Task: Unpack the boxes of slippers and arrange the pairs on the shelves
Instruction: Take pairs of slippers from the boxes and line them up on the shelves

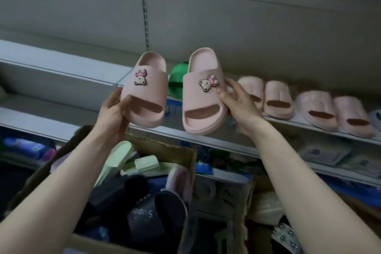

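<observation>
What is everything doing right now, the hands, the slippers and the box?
left hand: grips left bear slipper, held up
right hand: grips right bear slipper, held up
cardboard box: open, slippers jumbled inside
pink slippers: lined up on the shelf
green slipper: on the shelf, partly hidden

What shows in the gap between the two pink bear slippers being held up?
Head view: a green slipper on the shelf, behind them, shows between the left slipper and the right slipper.

held slippers: pink, bear charms | shelf slipper: green | shelf: grey
</observation>
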{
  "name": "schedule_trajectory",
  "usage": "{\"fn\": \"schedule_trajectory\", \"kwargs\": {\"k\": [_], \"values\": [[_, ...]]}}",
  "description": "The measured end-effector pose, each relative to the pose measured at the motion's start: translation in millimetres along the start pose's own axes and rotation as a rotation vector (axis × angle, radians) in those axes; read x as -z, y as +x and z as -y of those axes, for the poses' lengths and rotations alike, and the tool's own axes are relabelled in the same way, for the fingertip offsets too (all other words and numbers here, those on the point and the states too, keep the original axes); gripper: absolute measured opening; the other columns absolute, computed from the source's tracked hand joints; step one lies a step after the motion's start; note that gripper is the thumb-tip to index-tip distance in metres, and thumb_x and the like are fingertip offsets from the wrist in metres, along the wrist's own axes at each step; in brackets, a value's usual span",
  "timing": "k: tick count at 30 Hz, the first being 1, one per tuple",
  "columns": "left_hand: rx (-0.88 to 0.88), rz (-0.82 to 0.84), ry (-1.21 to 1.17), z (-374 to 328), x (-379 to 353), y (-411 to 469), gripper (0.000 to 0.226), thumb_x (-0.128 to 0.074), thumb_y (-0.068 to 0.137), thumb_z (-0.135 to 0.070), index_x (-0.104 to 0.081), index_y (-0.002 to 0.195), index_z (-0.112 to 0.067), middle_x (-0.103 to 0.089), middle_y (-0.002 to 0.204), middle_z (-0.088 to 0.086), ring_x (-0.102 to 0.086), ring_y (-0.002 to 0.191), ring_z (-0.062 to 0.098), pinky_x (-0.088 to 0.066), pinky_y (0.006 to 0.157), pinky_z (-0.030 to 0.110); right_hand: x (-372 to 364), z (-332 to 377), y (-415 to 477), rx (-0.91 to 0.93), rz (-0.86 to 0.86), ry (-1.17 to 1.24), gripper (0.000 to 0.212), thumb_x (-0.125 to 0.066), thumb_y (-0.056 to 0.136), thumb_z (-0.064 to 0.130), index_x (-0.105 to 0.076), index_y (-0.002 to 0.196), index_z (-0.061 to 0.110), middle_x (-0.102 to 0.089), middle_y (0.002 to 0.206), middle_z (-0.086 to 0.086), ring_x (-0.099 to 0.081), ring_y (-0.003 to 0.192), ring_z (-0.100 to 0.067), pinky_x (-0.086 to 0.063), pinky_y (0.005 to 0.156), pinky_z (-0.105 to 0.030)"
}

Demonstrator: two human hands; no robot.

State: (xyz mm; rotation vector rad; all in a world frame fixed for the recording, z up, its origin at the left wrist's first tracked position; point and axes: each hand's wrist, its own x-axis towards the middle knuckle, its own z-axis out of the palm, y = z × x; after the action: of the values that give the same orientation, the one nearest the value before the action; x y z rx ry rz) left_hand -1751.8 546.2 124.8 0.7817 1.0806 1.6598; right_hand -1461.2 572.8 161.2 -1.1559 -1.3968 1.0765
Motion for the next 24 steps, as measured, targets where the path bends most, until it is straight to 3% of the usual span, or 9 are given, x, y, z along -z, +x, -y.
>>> {"fn": "schedule_trajectory", "kwargs": {"k": [4, 7, 9, 11, 14, 16, 19, 22, 24], "values": [[-0.021, 0.023, 0.109, -28, 48, 65, 0.024, -0.046, 0.096, 0.0, -0.062, 0.106, -0.014, -0.072, 0.085, -0.006, -0.066, 0.076, 0.007, -0.053, 0.067, 0.018, -82, 1, 55, -0.04, 0.058, -0.007, 0.046, -0.057, 0.098, 0.023, -0.04, 0.14, 0.023, -0.065, 0.115, -0.003, -0.065, 0.098, -0.014, -0.053, 0.073, -0.022], [-0.007, 0.007, 0.191, -44, 77, 114, 0.021, -0.044, 0.097, -0.002, -0.061, 0.108, -0.011, -0.07, 0.086, -0.002, -0.066, 0.069, 0.005, -0.052, 0.059, 0.017, -135, -4, 96, -0.097, 0.07, -0.022, 0.051, -0.058, 0.098, 0.026, -0.037, 0.144, 0.022, -0.061, 0.127, -0.011, -0.064, 0.106, -0.024, -0.055, 0.072, -0.031], [0.023, 0.013, 0.238, -50, 89, 146, 0.019, -0.044, 0.098, -0.004, -0.06, 0.107, -0.009, -0.066, 0.09, 0.004, -0.066, 0.07, 0.008, -0.052, 0.058, 0.019, -164, -7, 119, -0.145, 0.053, -0.013, 0.054, -0.058, 0.098, 0.026, -0.035, 0.146, 0.022, -0.058, 0.131, -0.007, -0.064, 0.103, -0.022, -0.056, 0.068, -0.031], [0.061, 0.029, 0.284, -51, 98, 175, 0.019, -0.044, 0.098, -0.006, -0.062, 0.099, -0.013, -0.066, 0.093, 0.006, -0.064, 0.08, 0.015, -0.052, 0.066, 0.025, -186, -13, 139, -0.211, 0.018, -0.001, 0.052, -0.057, 0.098, 0.025, -0.036, 0.145, 0.022, -0.056, 0.128, -0.002, -0.064, 0.098, -0.018, -0.057, 0.067, -0.031], [0.079, 0.068, 0.34, -48, 102, 207, 0.022, -0.043, 0.099, -0.008, -0.062, 0.095, -0.018, -0.066, 0.099, 0.007, -0.062, 0.092, 0.021, -0.051, 0.079, 0.031, -209, -24, 162, -0.317, -0.047, 0.011, 0.05, -0.057, 0.098, 0.028, -0.038, 0.143, 0.02, -0.055, 0.134, -0.006, -0.061, 0.111, -0.025, -0.056, 0.088, -0.047], [0.013, 0.077, 0.446, -42, 102, 222, 0.02, -0.043, 0.099, -0.01, -0.063, 0.101, -0.014, -0.065, 0.101, 0.003, -0.06, 0.099, 0.023, -0.049, 0.085, 0.033, -216, -24, 168, -0.32, -0.084, -0.058, 0.047, -0.052, 0.1, 0.03, -0.039, 0.143, 0.017, -0.054, 0.137, -0.005, -0.057, 0.116, -0.022, -0.05, 0.098, -0.044], [-0.099, 0.073, 0.746, -36, 110, 242, 0.037, -0.046, 0.098, -0.025, -0.056, 0.13, -0.011, -0.062, 0.12, 0.001, -0.058, 0.113, 0.023, -0.046, 0.099, 0.039, -222, -17, 172, -0.241, -0.125, -0.391, 0.043, -0.04, 0.105, 0.023, -0.036, 0.146, 0.012, -0.053, 0.133, -0.007, -0.052, 0.12, -0.026, -0.039, 0.092, -0.028], [-0.258, 0.09, 0.993, -36, 112, 242, 0.047, -0.05, 0.094, -0.034, -0.053, 0.137, -0.017, -0.058, 0.133, 0.009, -0.058, 0.117, 0.029, -0.046, 0.101, 0.047, -229, -12, 170, -0.109, -0.091, -0.715, 0.053, -0.038, 0.103, 0.016, -0.024, 0.154, 0.02, -0.043, 0.148, -0.012, -0.045, 0.132, -0.032, -0.037, 0.104, -0.035], [-0.406, 0.231, 1.066, -35, 108, 233, 0.061, -0.054, 0.088, -0.047, -0.047, 0.141, -0.017, -0.044, 0.146, 0.009, -0.048, 0.128, 0.029, -0.039, 0.107, 0.047, -235, -11, 163, -0.003, 0.002, -0.822, 0.061, -0.042, 0.102, 0.02, -0.015, 0.156, 0.023, -0.025, 0.159, -0.011, -0.031, 0.143, -0.031, -0.028, 0.115, -0.039]]}}
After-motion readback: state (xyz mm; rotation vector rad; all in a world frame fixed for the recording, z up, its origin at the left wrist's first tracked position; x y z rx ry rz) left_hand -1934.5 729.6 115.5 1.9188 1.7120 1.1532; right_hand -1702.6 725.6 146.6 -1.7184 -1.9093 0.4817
